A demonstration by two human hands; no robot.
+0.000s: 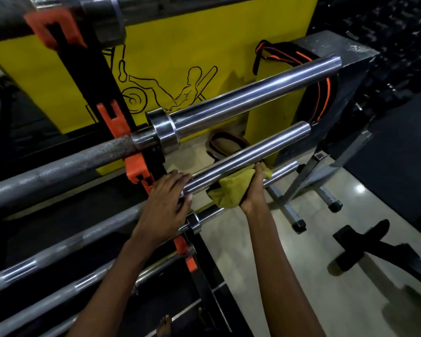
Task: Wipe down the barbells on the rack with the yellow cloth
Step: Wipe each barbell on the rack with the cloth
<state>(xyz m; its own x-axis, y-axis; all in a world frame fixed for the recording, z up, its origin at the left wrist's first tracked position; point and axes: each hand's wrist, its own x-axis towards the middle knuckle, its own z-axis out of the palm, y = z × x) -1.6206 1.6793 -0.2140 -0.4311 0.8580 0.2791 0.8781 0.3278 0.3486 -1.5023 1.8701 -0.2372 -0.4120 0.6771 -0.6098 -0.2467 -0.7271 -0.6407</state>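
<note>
- Yellow cloth (225, 193) is bunched against the underside of the middle sleeve (253, 148), about halfway along the chrome, with a loose corner hanging down.
- Right hand (253, 188) has it. The fingers curl up round cloth and sleeve together, clamping the fabric to the steel.
- Left hand (165, 203) grips the same sleeve at its inner end, fingers curved over the top and thumb tucked below.
- Handling, I'd say the cloth is soft and light and will fold to the round bar. It's best kept wadded in the palm so no tail snags.
- The barbell looks heavy, stiff and slick. That polished sleeve may well spin, which would explain the bracing hand.
- Edges to watch: the orange hooks (134, 166) on the black rack (107, 76) sit just left of the left hand. The lower collar (195, 223) lies just beside that hand too.
- Room is tight up and down. The upper sleeve (253, 93) sits close above, and a lower sleeve end (286, 167) pokes out just past the right hand.
- Strokes look best run along the bar, out toward its free end. Beyond that there's pale floor (265, 263), and a dark bench (374, 249) stands well apart.
</note>
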